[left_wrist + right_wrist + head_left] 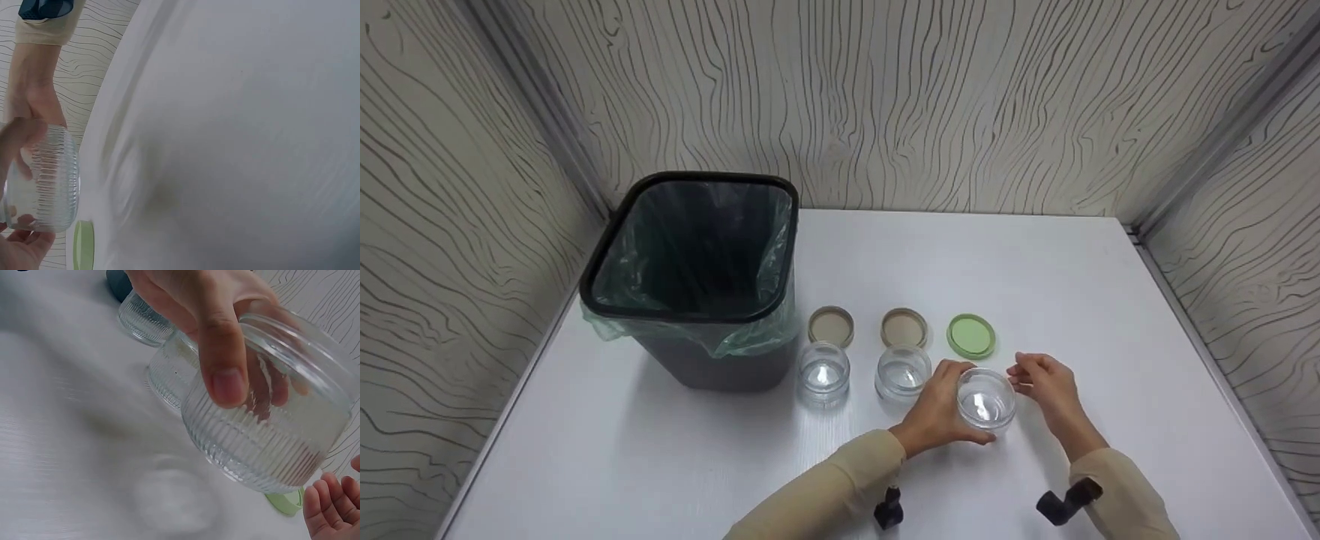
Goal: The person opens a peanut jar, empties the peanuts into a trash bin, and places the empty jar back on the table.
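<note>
My left hand grips a clear glass jar without a lid, thumb on the near side and fingers on the far side. The right wrist view shows this jar with a ribbed wall, held above the table. Right of it, my right hand has its fingers loosely bent and holds nothing. In the right wrist view the fingers come close to the jar; contact is unclear. Behind the held jar lies a green lid. Two more open glass jars stand to the left, a middle jar and a left jar.
Two beige lids, the left lid and the middle lid, lie behind the standing jars. A dark bin with a green liner stands at the left. Patterned panels enclose the white table at the back and sides.
</note>
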Motion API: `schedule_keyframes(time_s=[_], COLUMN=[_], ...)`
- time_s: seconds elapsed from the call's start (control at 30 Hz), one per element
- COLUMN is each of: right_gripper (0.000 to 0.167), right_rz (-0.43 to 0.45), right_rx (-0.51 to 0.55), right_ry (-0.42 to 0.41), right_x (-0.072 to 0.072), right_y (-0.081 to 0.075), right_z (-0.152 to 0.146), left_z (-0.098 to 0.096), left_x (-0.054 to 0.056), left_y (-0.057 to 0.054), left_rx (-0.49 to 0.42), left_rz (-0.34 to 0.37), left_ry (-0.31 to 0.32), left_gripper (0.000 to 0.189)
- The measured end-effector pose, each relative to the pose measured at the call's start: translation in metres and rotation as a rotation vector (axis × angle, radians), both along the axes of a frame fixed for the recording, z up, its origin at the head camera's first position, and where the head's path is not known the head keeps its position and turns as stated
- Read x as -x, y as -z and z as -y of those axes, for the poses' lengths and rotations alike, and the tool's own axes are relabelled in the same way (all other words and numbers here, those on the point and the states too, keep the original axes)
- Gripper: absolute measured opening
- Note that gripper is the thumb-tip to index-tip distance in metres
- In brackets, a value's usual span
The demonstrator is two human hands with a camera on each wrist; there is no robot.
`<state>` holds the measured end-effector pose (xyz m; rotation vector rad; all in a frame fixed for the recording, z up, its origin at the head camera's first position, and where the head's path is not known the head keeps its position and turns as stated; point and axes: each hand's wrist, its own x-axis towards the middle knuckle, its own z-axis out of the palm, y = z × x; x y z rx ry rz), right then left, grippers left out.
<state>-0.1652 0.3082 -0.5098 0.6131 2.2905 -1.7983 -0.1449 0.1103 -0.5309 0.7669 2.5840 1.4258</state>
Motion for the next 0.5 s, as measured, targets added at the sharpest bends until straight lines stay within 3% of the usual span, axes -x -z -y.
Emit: schedule_keyframes(time_s=[0.2, 0.5], right_gripper=[0.04, 0.042], right_rz=[0.013, 0.012], right_rx=[-0.026, 0.001], right_ry=[-0.004, 0.018], right_x=[-0.004, -0.005], right_y=[0.002, 0.002], right_z=[-0.007, -0.011], left_z=[-0.01, -0.017], left_x=[0.003, 0.01], left_y=[0.01, 0.02], left_rx=[-0.003, -0.007], left_rz=[0.05, 0.014], left_ry=[-0.063, -0.088], left_gripper=[0.089, 0.089])
